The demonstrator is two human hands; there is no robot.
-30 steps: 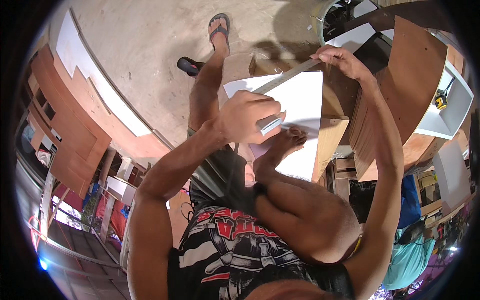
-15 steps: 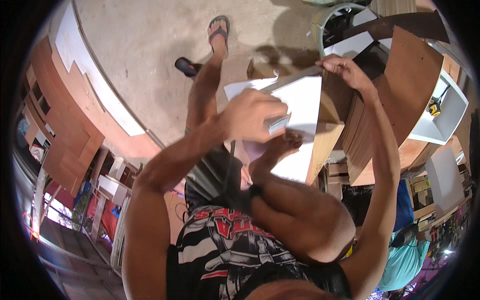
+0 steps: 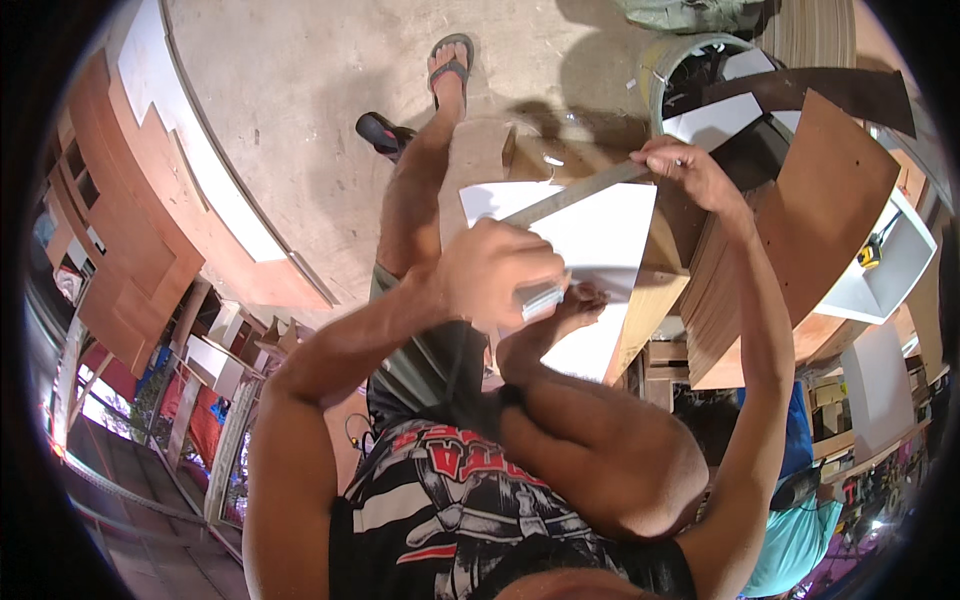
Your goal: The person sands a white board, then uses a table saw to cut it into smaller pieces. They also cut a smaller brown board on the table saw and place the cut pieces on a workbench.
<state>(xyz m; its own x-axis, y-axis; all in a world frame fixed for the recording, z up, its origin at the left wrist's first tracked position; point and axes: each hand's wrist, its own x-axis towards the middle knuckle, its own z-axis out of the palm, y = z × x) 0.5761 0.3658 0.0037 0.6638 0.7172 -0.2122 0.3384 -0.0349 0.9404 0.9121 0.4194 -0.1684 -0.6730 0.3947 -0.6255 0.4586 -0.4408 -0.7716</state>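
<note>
- Grey metal strip (image 3: 580, 194): on my distant feed it lies at a flatter slant than a second ago, and the left hand (image 3: 505, 272) has drawn slightly nearer the person's body.
- I read that as the strip's angle being adjusted, or worked along its length; I can't tell which.
- The right hand (image 3: 692, 175) has the strip's far end pinched between thumb and fingers, just beyond the corner of the white board (image 3: 610, 235).
- The left hand is curled around a silver tool (image 3: 540, 298); motion blur keeps me from naming its kind.
- The strip looks narrow, flat and straight, crossing the board's far part and passing behind the left hand.
- A bare foot (image 3: 577, 307) rests over the board, near the tool.
</note>
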